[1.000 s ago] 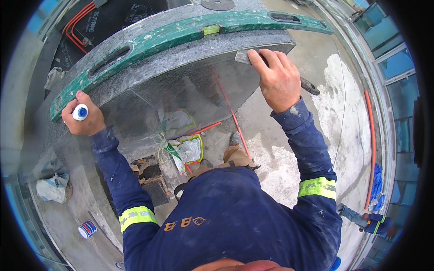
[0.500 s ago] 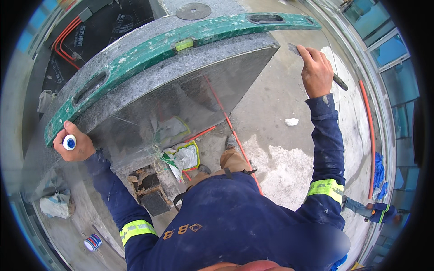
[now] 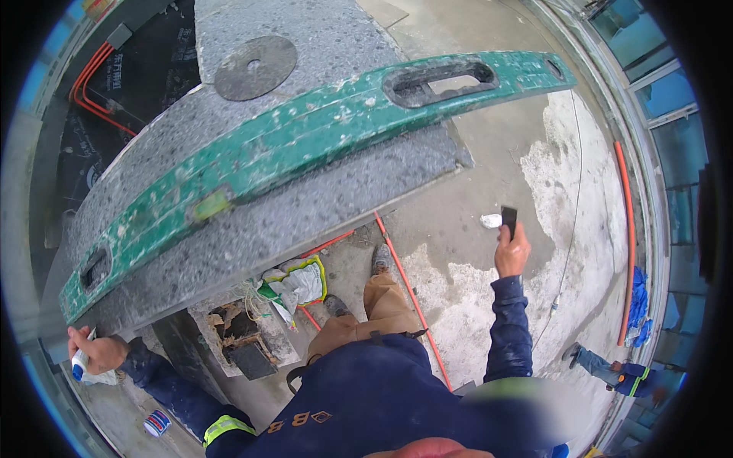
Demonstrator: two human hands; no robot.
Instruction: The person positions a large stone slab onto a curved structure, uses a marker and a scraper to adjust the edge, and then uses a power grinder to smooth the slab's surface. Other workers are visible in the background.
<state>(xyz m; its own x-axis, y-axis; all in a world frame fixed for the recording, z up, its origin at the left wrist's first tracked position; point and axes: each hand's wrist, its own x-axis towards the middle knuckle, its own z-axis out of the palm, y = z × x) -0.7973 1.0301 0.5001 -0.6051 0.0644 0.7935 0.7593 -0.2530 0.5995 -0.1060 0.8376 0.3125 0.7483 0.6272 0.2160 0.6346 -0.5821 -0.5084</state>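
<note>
A long green spirit level (image 3: pixel 305 145) lies along the top edge of a thick grey stone slab (image 3: pixel 252 229). My left hand (image 3: pixel 95 353) grips a small white tube with a blue cap at the slab's lower left end. My right hand (image 3: pixel 511 248) is held out to the right, away from the slab, shut on a small dark flat tool (image 3: pixel 508 220). A round grey metal disc (image 3: pixel 254 67) rests on the slab's upper face.
Under the slab are a torn white and green bag (image 3: pixel 294 284), broken blocks and an orange pipe (image 3: pixel 408 294) on the concrete floor. A small can (image 3: pixel 156 422) stands at lower left. Another person's leg (image 3: pixel 611 370) shows at lower right. Glass panels line the right side.
My right hand left the slab's top edge and swung down to the right with the dark tool. My view moved closer to the slab and level. The left hand kept its tube.
</note>
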